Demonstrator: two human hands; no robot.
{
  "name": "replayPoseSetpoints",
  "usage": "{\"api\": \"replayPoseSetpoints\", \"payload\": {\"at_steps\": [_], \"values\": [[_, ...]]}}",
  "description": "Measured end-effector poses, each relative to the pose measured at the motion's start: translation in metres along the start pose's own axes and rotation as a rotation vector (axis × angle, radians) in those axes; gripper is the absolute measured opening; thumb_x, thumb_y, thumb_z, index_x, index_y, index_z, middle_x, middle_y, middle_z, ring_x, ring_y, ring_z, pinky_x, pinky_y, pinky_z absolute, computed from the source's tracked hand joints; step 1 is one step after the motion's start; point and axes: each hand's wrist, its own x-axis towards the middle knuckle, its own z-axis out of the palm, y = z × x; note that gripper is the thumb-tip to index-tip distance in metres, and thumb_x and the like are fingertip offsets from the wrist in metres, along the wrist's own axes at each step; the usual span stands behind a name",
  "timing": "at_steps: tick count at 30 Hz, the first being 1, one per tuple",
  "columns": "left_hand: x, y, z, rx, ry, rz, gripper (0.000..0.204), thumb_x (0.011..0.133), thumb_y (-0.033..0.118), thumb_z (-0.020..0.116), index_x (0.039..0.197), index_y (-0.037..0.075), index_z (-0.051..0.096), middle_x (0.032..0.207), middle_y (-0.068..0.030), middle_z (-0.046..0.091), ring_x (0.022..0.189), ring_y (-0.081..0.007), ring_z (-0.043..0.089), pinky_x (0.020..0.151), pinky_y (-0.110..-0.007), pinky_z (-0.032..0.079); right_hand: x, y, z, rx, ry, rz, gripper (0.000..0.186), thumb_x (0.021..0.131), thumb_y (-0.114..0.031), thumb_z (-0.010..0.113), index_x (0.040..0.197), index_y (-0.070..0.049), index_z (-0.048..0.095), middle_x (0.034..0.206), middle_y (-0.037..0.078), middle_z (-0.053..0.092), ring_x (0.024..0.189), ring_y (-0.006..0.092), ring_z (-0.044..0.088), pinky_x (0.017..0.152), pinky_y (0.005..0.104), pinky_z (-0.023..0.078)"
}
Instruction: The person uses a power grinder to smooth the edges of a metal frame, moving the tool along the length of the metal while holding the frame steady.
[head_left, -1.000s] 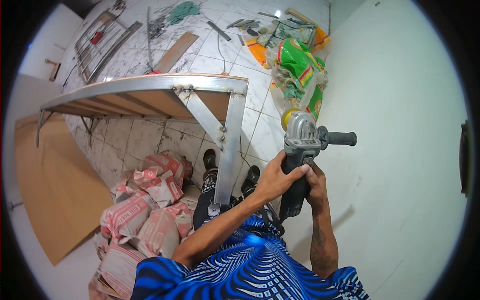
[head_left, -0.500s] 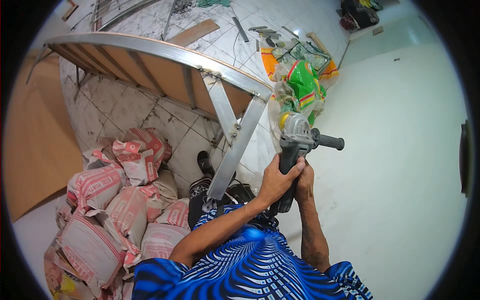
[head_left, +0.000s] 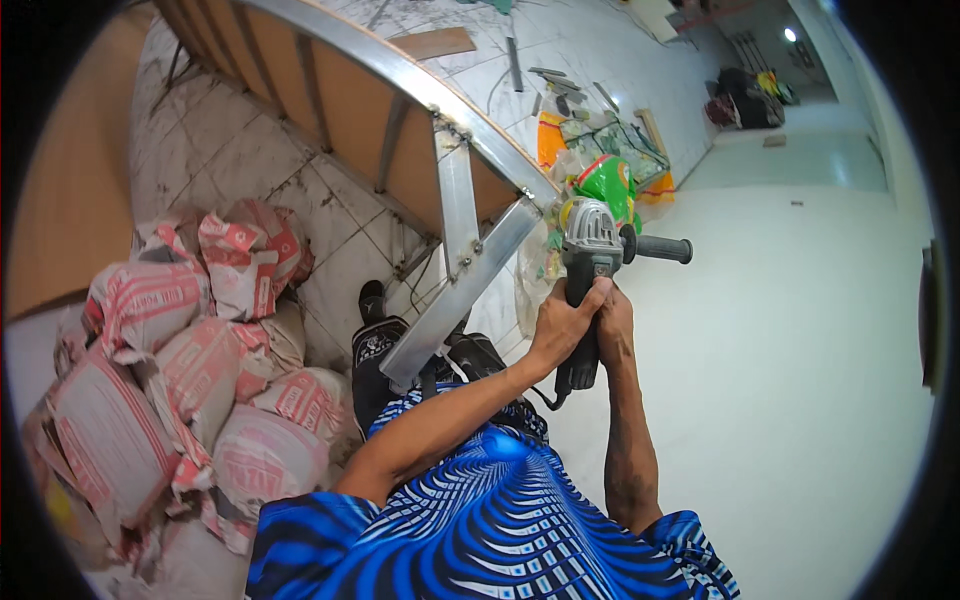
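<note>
Both of my hands wrap round the dark body of an angle grinder (head_left: 592, 235), held upright in front of me with its metal head away from me. My left hand (head_left: 564, 325) grips it from the left, its thumb over the body. On the other side, my right hand (head_left: 615, 325) closes round the same body. A black side handle (head_left: 662, 248) sticks out to the right, untouched. The yellow disc (head_left: 566, 212) at the head is close to the corner of a welded metal frame (head_left: 460, 200); whether they touch, I cannot tell.
Stacked red-and-white sacks (head_left: 195, 375) fill the floor at left, beside a brown board (head_left: 70, 160). Beyond the grinder lie a green plastic bag (head_left: 607, 182) and metal offcuts (head_left: 558, 82). A white wall (head_left: 780, 380) runs along the right. Dark bags (head_left: 745, 100) sit far right.
The view has swung to the right, so the frame appears steeper and the sacks sit further left. My two hands keep their grip on the angle grinder.
</note>
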Motion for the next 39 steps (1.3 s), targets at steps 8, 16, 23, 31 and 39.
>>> {"api": "replayPoseSetpoints", "payload": {"at_steps": [8, 16, 23, 31, 39], "values": [[0.034, -0.035, 0.035, 0.052, 0.312, 0.126, 0.076, 0.088, 0.065, 0.061, 0.103, -0.009, 0.061, 0.084, -0.0164, 0.066, 0.079, -0.0196, 0.063, 0.070, -0.033, 0.052, 0.062, 0.024, -0.021, -0.053, -0.206, -0.009, 0.056, 0.100, -0.050, 0.051, 0.116, 0.002, 0.062, 0.096, 0.011, 0.065, 0.087, 0.0180, 0.057, 0.078, 0.0317, 0.047], [0.041, -0.062, 0.061, 0.011, 0.462, 0.123, 0.076, 0.088, 0.066, 0.060, 0.101, -0.009, 0.062, 0.081, -0.0142, 0.065, 0.077, -0.0169, 0.061, 0.068, -0.032, 0.051, 0.080, 0.044, -0.037, -0.045, -0.368, -0.079, 0.052, 0.100, -0.047, 0.051, 0.113, 0.002, 0.062, 0.092, 0.009, 0.065, 0.083, 0.0155, 0.057, 0.074, 0.0316, 0.047], [0.047, -0.063, 0.068, 0.025, 0.433, 0.109, 0.084, 0.083, 0.073, 0.059, 0.099, -0.010, 0.062, 0.085, -0.0250, 0.068, 0.085, -0.0352, 0.070, 0.076, -0.040, 0.052, 0.084, 0.049, -0.048, -0.086, -0.331, -0.035, 0.052, 0.100, -0.047, 0.050, 0.110, 0.002, 0.062, 0.091, 0.008, 0.064, 0.082, 0.0154, 0.057, 0.073, 0.0310, 0.047], [0.043, -0.055, 0.062, -0.021, 0.432, 0.154, 0.079, 0.084, 0.069, 0.061, 0.100, -0.008, 0.062, 0.087, -0.0230, 0.068, 0.085, -0.0327, 0.069, 0.076, -0.040, 0.052, 0.080, 0.042, -0.042, -0.113, -0.315, -0.073, 0.051, 0.100, -0.045, 0.051, 0.111, 0.003, 0.062, 0.092, 0.011, 0.066, 0.083, 0.0191, 0.058, 0.077, 0.0351, 0.048], [0.042, -0.046, 0.060, -0.012, 0.431, 0.158, 0.074, 0.084, 0.065, 0.063, 0.100, -0.007, 0.062, 0.090, -0.0241, 0.065, 0.087, -0.0348, 0.067, 0.077, -0.042, 0.051, 0.079, 0.033, -0.038, -0.136, -0.290, -0.033, 0.046, 0.100, -0.044, 0.049, 0.106, 0.000, 0.062, 0.091, 0.006, 0.063, 0.082, 0.0150, 0.056, 0.074, 0.0315, 0.048]]}}
